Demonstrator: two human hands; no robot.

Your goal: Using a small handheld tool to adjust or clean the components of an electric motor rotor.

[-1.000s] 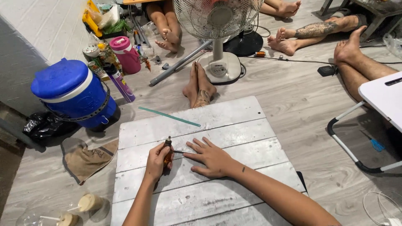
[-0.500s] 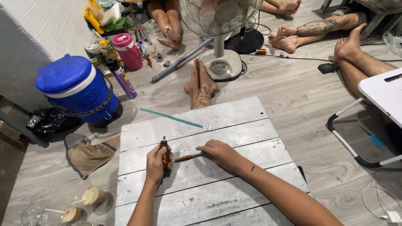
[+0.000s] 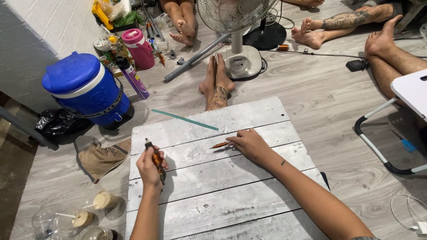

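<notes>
- Left hand (image 3: 149, 168) closed in a fist around a slim orange-and-black hand tool (image 3: 155, 157), dark tip poking up past the knuckles, lower end hidden in the palm.
- Right hand (image 3: 251, 144) flat on the whitewashed plank board (image 3: 209, 195), fingers narrowly spread, fingertips pinching the end of a small orange stick (image 3: 220, 145) lying on the second plank; exact kind too small to make out.
- Thin teal strip (image 3: 184, 119) lying aslant on the top plank, well apart from both hands.
- Tan cloth bag (image 3: 103, 156) with dark print just beside the board's left edge.
- Blue drum-shaped cooler (image 3: 84, 90) with white band, left of the board; purple spray can (image 3: 132, 78) with a printed label and pink lidded jug (image 3: 138, 48) beyond it.
- Clear lidded drink cups (image 3: 73, 217) at lower left, partly cut off.
- White fan base (image 3: 240, 60) past another person's bare tattooed feet (image 3: 215, 82); fan head cut off at the top edge.
- White folding table (image 3: 407, 111) cropped at right.
</notes>
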